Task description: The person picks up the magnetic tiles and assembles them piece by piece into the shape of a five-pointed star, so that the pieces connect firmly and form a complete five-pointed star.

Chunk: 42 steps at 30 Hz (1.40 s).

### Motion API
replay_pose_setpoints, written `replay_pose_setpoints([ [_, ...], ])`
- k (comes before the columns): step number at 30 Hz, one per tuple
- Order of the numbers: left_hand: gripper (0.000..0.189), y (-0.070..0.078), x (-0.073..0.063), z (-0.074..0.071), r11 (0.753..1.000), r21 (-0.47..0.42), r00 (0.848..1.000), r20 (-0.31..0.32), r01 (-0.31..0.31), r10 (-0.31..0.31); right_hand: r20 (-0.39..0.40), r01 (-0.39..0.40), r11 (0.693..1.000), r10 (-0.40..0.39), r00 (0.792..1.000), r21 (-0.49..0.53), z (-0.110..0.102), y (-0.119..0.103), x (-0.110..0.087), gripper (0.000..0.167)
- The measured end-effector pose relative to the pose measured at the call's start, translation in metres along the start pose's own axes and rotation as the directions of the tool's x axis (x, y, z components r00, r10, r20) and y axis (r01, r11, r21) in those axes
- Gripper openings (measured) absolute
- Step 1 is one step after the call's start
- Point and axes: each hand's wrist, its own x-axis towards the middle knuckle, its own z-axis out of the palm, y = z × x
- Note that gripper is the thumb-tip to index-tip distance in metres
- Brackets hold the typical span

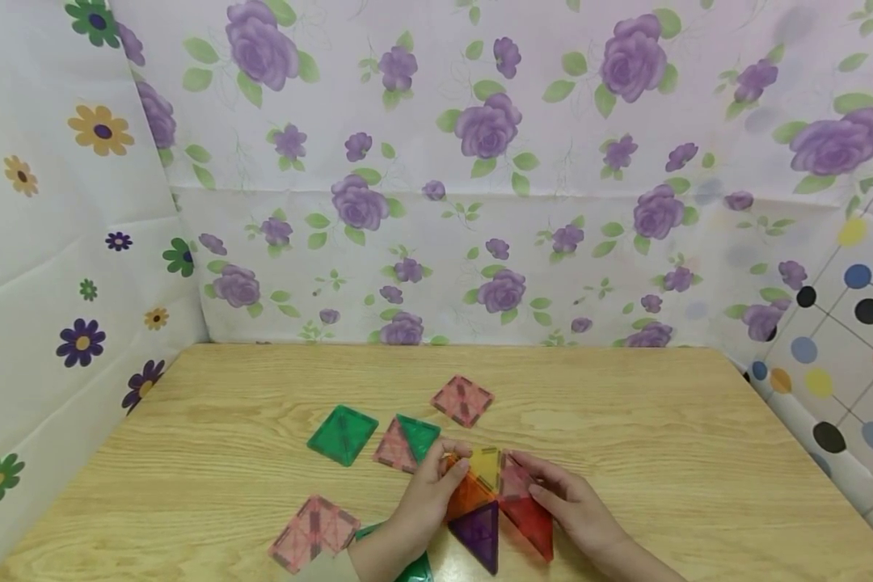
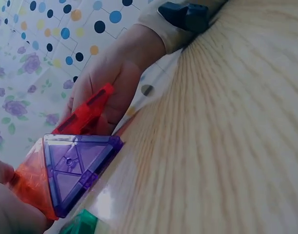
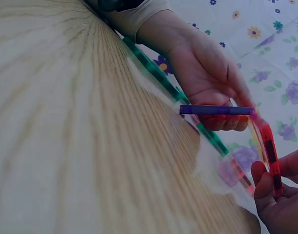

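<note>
Both hands hold up a joined fan of translucent triangular magnetic tiles in the head view. My left hand [image 1: 423, 497] grips the orange magnetic tile [image 1: 467, 497] on the left side. Across from it, my right hand [image 1: 578, 505] pinches the red magnetic tile [image 1: 533, 524], with fingertips also over the pink magnetic tile [image 1: 512, 480]. A yellow magnetic tile [image 1: 486, 464] sits at the far side of the fan. The purple magnetic tile [image 1: 478, 533] juts from the orange one toward the near side. The right wrist view shows that purple tile [image 3: 214, 110] edge-on, raised over the table.
On the wooden table [image 1: 662, 420] lie a green square [image 1: 342, 435], a pink-and-green square [image 1: 396, 443] and a pink square [image 1: 462, 400], behind the hands. Pink tiles [image 1: 315, 529] lie left of the left forearm. Green tiles [image 1: 416, 568] are partly hidden beneath it.
</note>
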Motion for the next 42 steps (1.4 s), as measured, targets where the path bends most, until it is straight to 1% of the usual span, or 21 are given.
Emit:
replay_pose_setpoints([
  [3,0.026,-0.001,0.000,0.001,0.995,-0.095,0.998,-0.032,0.042,-0.046,-0.017,0.020,0.999,-0.020,1.000,-0.045,0.001,0.001,0.003,0.048],
  [6,0.016,-0.003,0.000,0.001,0.977,-0.197,0.995,-0.044,0.077,-0.087,-0.018,0.022,0.998,-0.023,1.000,-0.060,0.003,0.000,0.006,0.049],
  [8,0.019,-0.003,0.000,0.002,0.966,-0.244,0.993,-0.045,0.091,-0.105,-0.016,0.018,0.998,-0.019,1.000,-0.066,0.004,-0.001,0.007,0.050],
  [10,0.027,-0.003,-0.001,0.003,0.961,-0.259,0.993,-0.042,0.097,-0.111,-0.017,0.012,0.997,-0.013,1.000,-0.077,0.005,-0.003,0.007,0.051],
  [13,0.037,-0.002,-0.002,0.004,0.960,-0.261,0.993,-0.031,0.103,-0.115,-0.041,-0.027,0.994,0.022,0.999,-0.110,0.008,-0.007,0.007,0.053],
  [16,0.036,-0.001,-0.003,0.007,0.956,-0.273,0.992,-0.032,0.108,-0.121,-0.053,-0.054,0.990,0.047,0.997,-0.132,0.012,-0.011,0.007,0.056],
  [20,0.035,-0.001,-0.004,0.011,0.950,-0.297,0.991,-0.057,0.100,-0.123,-0.050,-0.017,0.977,0.007,0.999,-0.213,0.018,-0.012,0.006,0.072],
  [23,0.035,-0.002,-0.005,0.014,0.944,-0.318,0.990,-0.075,0.090,-0.120,-0.044,0.030,0.957,-0.045,0.998,-0.290,0.022,-0.011,0.005,0.086],
  [27,0.034,-0.003,-0.007,0.016,0.943,-0.319,0.989,-0.086,0.091,-0.124,-0.045,0.073,0.919,-0.098,0.994,-0.388,0.025,-0.009,0.004,0.090],
  [30,0.034,-0.004,-0.008,0.017,0.955,-0.282,0.987,-0.096,0.094,-0.125,-0.042,0.087,0.882,-0.120,0.992,-0.463,0.025,-0.010,0.003,0.089],
  [32,0.036,-0.004,-0.008,0.017,0.966,-0.242,0.987,-0.104,0.093,-0.122,-0.029,0.093,0.868,-0.123,0.992,-0.489,0.024,-0.011,0.003,0.087],
  [34,0.040,-0.004,-0.008,0.017,0.981,-0.173,0.988,-0.108,0.092,-0.112,-0.021,0.090,0.860,-0.116,0.993,-0.502,0.023,-0.012,0.003,0.086],
  [35,0.042,-0.004,-0.008,0.017,0.988,-0.126,0.989,-0.105,0.088,-0.101,-0.018,0.087,0.861,-0.110,0.994,-0.502,0.023,-0.012,0.003,0.085],
  [37,0.048,-0.002,-0.009,0.015,0.998,-0.003,0.994,-0.087,0.065,-0.065,-0.015,0.082,0.860,-0.104,0.994,-0.504,0.022,-0.013,0.003,0.085],
  [39,0.054,0.000,-0.010,0.014,0.990,0.140,0.998,-0.056,0.034,-0.026,-0.015,0.082,0.854,-0.104,0.994,-0.514,0.021,-0.013,0.003,0.086],
  [42,0.060,0.003,-0.011,0.012,0.955,0.293,0.999,0.010,-0.037,0.036,-0.009,0.101,0.843,-0.125,0.992,-0.529,0.019,-0.013,0.002,0.086],
])
